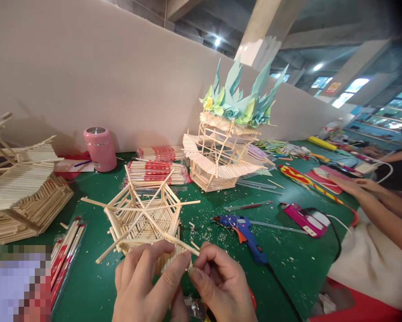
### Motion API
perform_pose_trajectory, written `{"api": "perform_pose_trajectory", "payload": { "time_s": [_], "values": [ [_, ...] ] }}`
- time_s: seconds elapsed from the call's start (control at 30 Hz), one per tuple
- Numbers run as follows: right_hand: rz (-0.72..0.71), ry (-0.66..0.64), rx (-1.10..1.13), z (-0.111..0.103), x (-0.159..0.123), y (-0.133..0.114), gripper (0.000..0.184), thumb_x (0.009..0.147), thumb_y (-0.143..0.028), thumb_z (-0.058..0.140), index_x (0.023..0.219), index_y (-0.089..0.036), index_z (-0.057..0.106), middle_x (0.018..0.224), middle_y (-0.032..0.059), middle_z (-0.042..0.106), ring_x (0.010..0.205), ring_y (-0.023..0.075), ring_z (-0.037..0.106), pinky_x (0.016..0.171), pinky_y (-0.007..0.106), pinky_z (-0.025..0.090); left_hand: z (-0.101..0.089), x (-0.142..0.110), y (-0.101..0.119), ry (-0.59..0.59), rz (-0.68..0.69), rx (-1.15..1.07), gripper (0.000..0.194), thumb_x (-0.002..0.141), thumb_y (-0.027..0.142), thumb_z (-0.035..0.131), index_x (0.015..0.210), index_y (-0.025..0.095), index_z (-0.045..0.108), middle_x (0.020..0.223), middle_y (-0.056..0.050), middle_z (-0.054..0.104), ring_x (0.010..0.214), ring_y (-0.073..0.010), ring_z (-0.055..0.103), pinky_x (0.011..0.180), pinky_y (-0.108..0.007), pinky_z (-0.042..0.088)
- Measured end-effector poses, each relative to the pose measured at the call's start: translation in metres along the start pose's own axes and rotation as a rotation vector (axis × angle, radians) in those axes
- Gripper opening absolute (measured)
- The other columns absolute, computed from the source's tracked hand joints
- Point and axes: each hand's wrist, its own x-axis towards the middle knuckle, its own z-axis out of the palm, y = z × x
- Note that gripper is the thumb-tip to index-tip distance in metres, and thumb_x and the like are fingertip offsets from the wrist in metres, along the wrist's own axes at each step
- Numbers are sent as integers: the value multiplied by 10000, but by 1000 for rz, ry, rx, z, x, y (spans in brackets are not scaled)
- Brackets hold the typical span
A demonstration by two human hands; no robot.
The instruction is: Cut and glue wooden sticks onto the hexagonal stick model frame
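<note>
A frame of thin wooden sticks [143, 205], with crossed sticks over its top and a slatted floor, stands in front of me. My left hand [150, 279] is at its near side, fingers bent and thumb drawn in near a row of short sticks. Close by on the right, my right hand [219, 281] has thumb and forefinger pinched beside the end of a projecting stick [182, 244]. What either hand's fingertips hold is too small or hidden to make out. A blue glue gun [243, 232] lies to the right, apart from both hands.
A taller stick model [217, 170] with paper leaves stands behind, and another stick model [26, 192] at left. Bundled sticks [157, 172], a pink canister [100, 150] and a magenta power strip [303, 219] are on the green table [207, 286]. Another person's arms [382, 205] reach in at right.
</note>
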Motion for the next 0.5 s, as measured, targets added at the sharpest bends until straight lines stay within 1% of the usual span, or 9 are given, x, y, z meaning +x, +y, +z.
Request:
{"api": "perform_pose_trajectory", "payload": {
  "time_s": [0.17,0.33,0.5],
  "values": [
    [-7,6,2,0,0,-1,298,635,-401,757,601,-183,557,552,-70,387,511,67,289,459,191,195,0,0,0,8,7,13,399,746,-21,399,1007,234,560,1039,-65,483,885,-251,460,700,-409,350],
    [2,6,-9,1,0,-2,322,627,-419,758,598,-175,549,542,-72,390,501,61,282,455,194,186,0,0,-1,-3,-4,6,388,752,2,405,1009,242,567,1037,-63,489,884,-252,461,698,-412,351],
    [5,17,-20,2,1,-2,331,630,-434,752,599,-177,546,530,-70,399,493,60,290,446,194,184,1,0,-1,11,-4,12,387,760,-4,399,1010,242,564,1039,-61,488,880,-244,460,696,-405,350]
  ]
}}
